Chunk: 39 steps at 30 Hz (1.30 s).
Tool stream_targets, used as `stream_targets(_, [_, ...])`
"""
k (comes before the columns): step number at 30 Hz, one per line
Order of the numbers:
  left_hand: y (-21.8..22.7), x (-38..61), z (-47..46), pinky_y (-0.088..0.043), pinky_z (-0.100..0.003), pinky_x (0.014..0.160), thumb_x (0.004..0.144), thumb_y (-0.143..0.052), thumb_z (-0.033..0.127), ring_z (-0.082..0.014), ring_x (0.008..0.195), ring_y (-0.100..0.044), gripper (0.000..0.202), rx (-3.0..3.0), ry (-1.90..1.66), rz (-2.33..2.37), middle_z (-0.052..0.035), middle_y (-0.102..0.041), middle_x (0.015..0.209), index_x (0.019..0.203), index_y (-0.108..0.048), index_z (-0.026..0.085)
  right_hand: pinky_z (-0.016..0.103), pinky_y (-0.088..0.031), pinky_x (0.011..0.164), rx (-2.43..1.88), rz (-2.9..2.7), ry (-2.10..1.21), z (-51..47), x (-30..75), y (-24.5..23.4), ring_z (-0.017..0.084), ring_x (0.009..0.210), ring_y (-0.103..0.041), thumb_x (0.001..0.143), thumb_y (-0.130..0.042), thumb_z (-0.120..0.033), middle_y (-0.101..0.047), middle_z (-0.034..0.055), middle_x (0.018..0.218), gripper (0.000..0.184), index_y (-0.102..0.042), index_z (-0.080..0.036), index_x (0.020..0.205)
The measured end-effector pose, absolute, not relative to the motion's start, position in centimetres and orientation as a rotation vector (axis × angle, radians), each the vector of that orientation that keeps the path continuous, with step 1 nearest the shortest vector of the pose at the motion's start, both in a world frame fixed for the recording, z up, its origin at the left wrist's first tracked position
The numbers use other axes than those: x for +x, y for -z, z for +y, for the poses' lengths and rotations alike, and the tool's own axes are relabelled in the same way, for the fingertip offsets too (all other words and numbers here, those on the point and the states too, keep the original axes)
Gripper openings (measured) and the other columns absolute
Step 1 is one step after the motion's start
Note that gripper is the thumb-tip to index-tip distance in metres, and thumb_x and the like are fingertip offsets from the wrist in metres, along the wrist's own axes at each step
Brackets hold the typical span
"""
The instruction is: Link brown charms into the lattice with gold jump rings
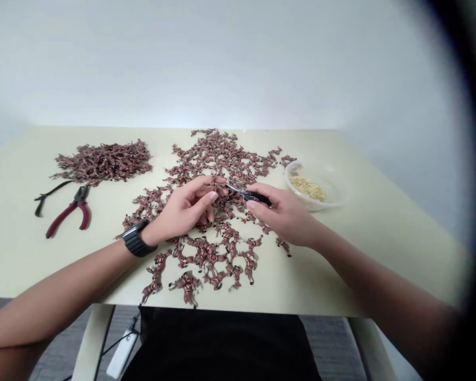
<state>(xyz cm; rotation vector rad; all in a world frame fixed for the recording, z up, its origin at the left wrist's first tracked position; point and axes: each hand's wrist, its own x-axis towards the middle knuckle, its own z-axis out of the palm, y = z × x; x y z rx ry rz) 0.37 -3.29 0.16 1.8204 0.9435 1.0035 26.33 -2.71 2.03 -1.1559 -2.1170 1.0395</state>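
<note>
My left hand [190, 209], with a black watch [137, 241] at its wrist, is over the middle of the table. Its thumb and fingers pinch what looks like a small brown animal figurine, mostly hidden by the fingers. From the right, my right hand [283, 214] grips black-handled pliers [257, 197]. Their slim metal tip reaches to the left fingertips; whether the jaws are closed is too small to make out. Under and around both hands lie many small brown horse-like figurines [206, 256], spread from the back of the table to its front edge.
A dense heap of similar figurines [107, 161] lies at the back left. Before it are red-handled pliers [69, 214] and a black strap-like piece [43, 201]. On the right, a clear plastic bowl [335, 203] holds tiny gold pieces [307, 188]. A white power bank [122, 353] hangs below the edge.
</note>
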Motion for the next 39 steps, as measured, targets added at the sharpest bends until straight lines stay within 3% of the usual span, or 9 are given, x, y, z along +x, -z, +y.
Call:
stream_targets(3, [-0.3,0.7,-3.5,-0.059,-0.022,0.051,0.102,-0.057,0.041,-0.0112,0.062,-0.070,0.049,1.651,-0.935,0.862,-0.0147,-0.071,0.124,0.147,-0.051,0.021,0.028,-0.032,0.057,-1.122,-2.267,-0.730,-2.9,26.1,-2.2,0.012,0.060,-0.042,0.097,-0.058,-0.039,-0.047,-0.0038,0.069,0.021,-0.064,-0.023,0.109])
stream_targets(9, [-0.3,0.6,-3.6,-0.058,-0.021,0.052,0.103,-0.058,0.039,-0.0135,0.059,-0.070,0.049,1.617,-0.884,0.804,-0.0027,-0.071,0.075,0.147,-0.052,0.020,0.030,-0.033,0.061,-1.073,-2.324,-0.684,-2.9,25.9,-2.1,0.013,0.064,-0.044,0.098,-0.057,-0.038,-0.052,-0.0022,0.074,0.024,-0.065,-0.021,0.113])
stream_targets(12, [-0.4,0.6,-3.5,-0.058,-0.021,0.052,0.103,-0.057,0.038,-0.0136,0.060,-0.071,0.046,1.624,-0.880,0.783,-0.0032,-0.072,0.077,0.146,-0.054,0.020,0.029,-0.033,0.060,-1.073,-2.320,-0.686,-2.9,25.9,-2.0,0.013,0.062,-0.043,0.099,-0.055,-0.039,-0.049,-0.0031,0.073,0.024,-0.064,-0.022,0.114])
stream_targets(16, [-0.5,0.6,-3.6,-0.060,-0.023,0.053,0.103,-0.057,0.038,-0.0130,0.062,-0.072,0.045,1.628,-0.865,0.791,-0.0079,-0.075,0.097,0.145,-0.055,0.022,0.029,-0.032,0.059,-1.085,-2.315,-0.734,-2.9,25.9,-2.1,0.012,0.061,-0.042,0.099,-0.056,-0.039,-0.047,-0.0036,0.072,0.023,-0.065,-0.023,0.111])
stream_targets(21, [-0.5,0.6,-3.8,-0.060,-0.022,0.053,0.103,-0.057,0.036,-0.0137,0.061,-0.070,0.045,1.742,-0.915,0.841,-0.0028,-0.071,0.074,0.145,-0.055,0.018,0.028,-0.033,0.056,-1.127,-2.176,-1.065,-3.1,25.7,-2.0,0.011,0.060,-0.042,0.101,-0.052,-0.043,-0.050,-0.0031,0.075,0.023,-0.063,-0.022,0.102])
stream_targets(25, [-0.2,0.4,-3.8,-0.057,-0.023,0.051,0.102,-0.058,0.036,-0.0133,0.058,-0.068,0.041,1.912,-0.956,0.953,-0.0028,-0.071,0.075,0.141,-0.059,0.020,0.027,-0.031,0.048,-1.162,-1.951,-1.465,-3.2,25.5,-1.5,0.009,0.054,-0.036,0.101,-0.049,-0.053,-0.039,-0.0045,0.070,0.034,-0.059,-0.021,0.094])
stream_targets(29, [0.5,0.4,-3.5,-0.057,-0.025,0.053,0.103,-0.056,0.039,-0.0142,0.061,-0.068,0.038,1.913,-0.969,0.999,-0.0043,-0.073,0.081,0.136,-0.059,0.021,0.026,-0.028,0.045,-1.197,-1.843,-1.558,-2.9,25.7,-1.4,0.009,0.052,-0.034,0.098,-0.054,-0.057,-0.036,-0.0048,0.069,0.036,-0.059,-0.022,0.098])
stream_targets(36, [-0.6,-3.6,0.7,-0.048,-0.026,0.048,0.101,-0.056,0.047,-0.0137,0.059,-0.064,0.032,2.210,-0.966,1.419,-0.0096,-0.077,0.098,0.120,-0.066,0.022,0.030,-0.035,0.052,-1.335,-2.107,-1.051,-2.1,26.6,-1.3,0.014,0.057,-0.046,0.100,-0.048,-0.057,-0.055,-0.0003,0.074,0.038,-0.061,-0.024,0.112])
stream_targets(39, [-1.8,-8.5,3.4,-0.050,-0.034,0.058,0.101,-0.053,0.044,-0.0186,0.066,-0.066,0.035,2.365,-0.920,1.871,-0.0108,-0.077,0.103,0.125,-0.068,0.023,0.035,-0.044,0.066,-1.292,-2.300,-0.627,-1.9,26.2,0.0,0.022,0.079,-0.058,0.097,-0.053,-0.052,-0.065,0.0073,0.095,0.036,-0.060,-0.023,0.115])
